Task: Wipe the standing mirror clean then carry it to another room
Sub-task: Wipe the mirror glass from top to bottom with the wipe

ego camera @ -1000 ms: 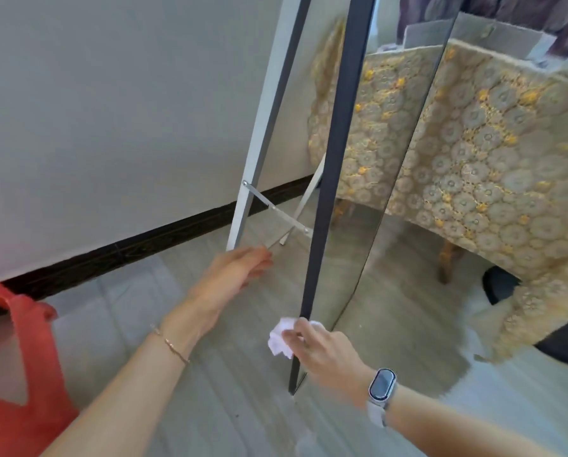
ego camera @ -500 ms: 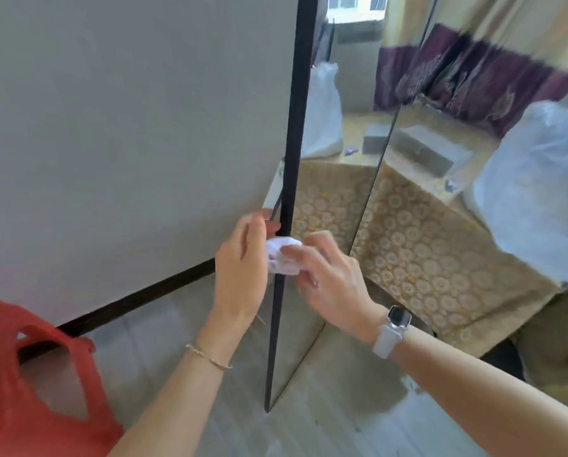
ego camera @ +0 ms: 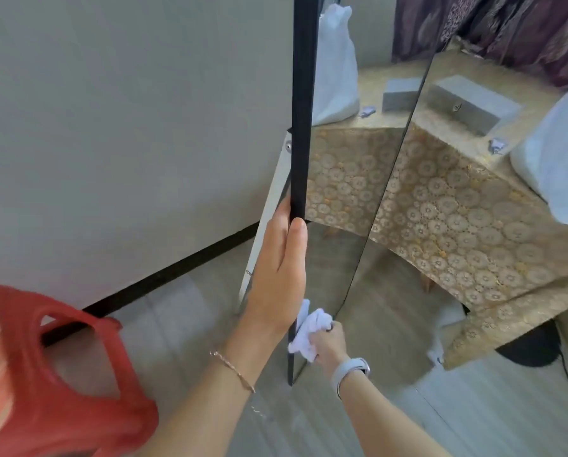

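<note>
- At frame centre: tall black-framed standing mirror (ego camera: 304,110), gripped at its edge by left hand (ego camera: 279,275).
- Lower centre: crumpled white cloth (ego camera: 307,328) clutched in right hand (ego camera: 328,341), against the frame's low edge.
- Wiping step judged under way; next probably needed: finishing the strokes before lifting.

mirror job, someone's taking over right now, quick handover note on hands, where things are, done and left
Left hand: grips the mirror's black frame edge, thumb on the front, steadying it.
Right hand: holds a crumpled white cloth against the low part of that same edge.
Mirror: upright on the floor near the wall, white rear leg out behind it. Red stool at lower left.
Done: cannot tell how much of the glass is wiped.
Left: finish wiping, then carry the mirror to another room; it is not yet lifted.
</note>
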The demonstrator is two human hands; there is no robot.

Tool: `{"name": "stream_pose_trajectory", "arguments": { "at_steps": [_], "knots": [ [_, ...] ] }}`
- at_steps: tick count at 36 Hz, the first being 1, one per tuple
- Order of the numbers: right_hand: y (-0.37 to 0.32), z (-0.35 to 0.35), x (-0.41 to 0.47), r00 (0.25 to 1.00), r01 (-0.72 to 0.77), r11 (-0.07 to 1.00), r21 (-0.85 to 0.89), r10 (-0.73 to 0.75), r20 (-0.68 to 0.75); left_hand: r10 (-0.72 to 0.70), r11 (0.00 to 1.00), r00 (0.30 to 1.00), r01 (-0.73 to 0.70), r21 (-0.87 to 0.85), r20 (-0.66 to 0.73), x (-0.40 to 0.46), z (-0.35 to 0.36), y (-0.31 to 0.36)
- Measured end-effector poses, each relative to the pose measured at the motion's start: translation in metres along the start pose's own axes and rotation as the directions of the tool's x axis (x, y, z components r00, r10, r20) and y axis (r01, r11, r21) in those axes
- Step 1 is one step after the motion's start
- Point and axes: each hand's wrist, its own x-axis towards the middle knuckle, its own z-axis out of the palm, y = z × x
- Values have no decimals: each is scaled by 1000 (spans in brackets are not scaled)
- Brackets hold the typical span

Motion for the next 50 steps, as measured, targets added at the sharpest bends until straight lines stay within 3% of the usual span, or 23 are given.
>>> {"name": "stream_pose_trajectory", "arguments": {
  "at_steps": [2, 5, 8, 11, 17, 24, 31, 33, 35, 39, 42, 43, 44, 46, 50],
  "knots": [
    [16, -4, 20, 980, -181, 983, 36, 177, 95, -1, 1000, 1000, 1, -23, -15, 0, 2, -7],
    [-13, -6, 15, 969, -237, 940, 245, 213, 122, -59, 998, 997, 58, -12, -55, 1, 5, -1],
    [-81, -15, -5, 999, -41, 966, 257, 44, -5, -142, 989, 981, 147, 28, -135, 7, 5, 24],
    [-158, -35, -46, 993, 111, 956, 273, -93, -78, -130, 991, 982, 134, 23, -136, 20, 3, 61],
    [-289, -57, -161, 946, 323, 911, 255, -318, -63, 88, 972, 989, -59, 226, -122, 60, -9, 159],
    [-404, -65, -296, 776, 624, 727, 286, -619, -118, 31, 997, 981, -16, 79, -192, 94, -27, 268],
    [-515, -79, -399, 543, 833, 496, 244, -818, -191, 30, 999, 998, -29, 19, -58, 114, -50, 364],
    [-539, -82, -421, 458, 884, 410, 225, -859, -229, 50, 998, 999, -50, 22, 9, 119, -57, 386],
    [-557, -83, -437, 308, 950, 279, 141, -911, -275, 62, 998, 995, -62, -3, 84, 124, -64, 404],
    [-578, -85, -454, -119, 974, -51, -222, -945, -305, 19, 999, 980, -11, -43, 199, 137, -80, 418],
    [-586, -92, -449, -459, 764, -293, -575, -873, -164, -60, 987, 956, 100, -124, 288, 144, -87, 419],
    [-585, -93, -444, -532, 654, -360, -665, -844, -66, -80, 975, 948, 139, -173, 309, 146, -90, 418],
    [-580, -94, -437, -559, 551, -410, -727, -828, 43, -99, 959, 941, 176, -221, 323, 149, -92, 417],
    [-558, -92, -420, -491, 374, -472, -799, -831, 261, -130, 926, 938, 231, -300, 321, 154, -98, 413],
    [-464, -81, -367, -178, 218, -608, -763, -794, 582, -153, 938, 947, 229, -259, 281, 161, -111, 396]
  ]
}}
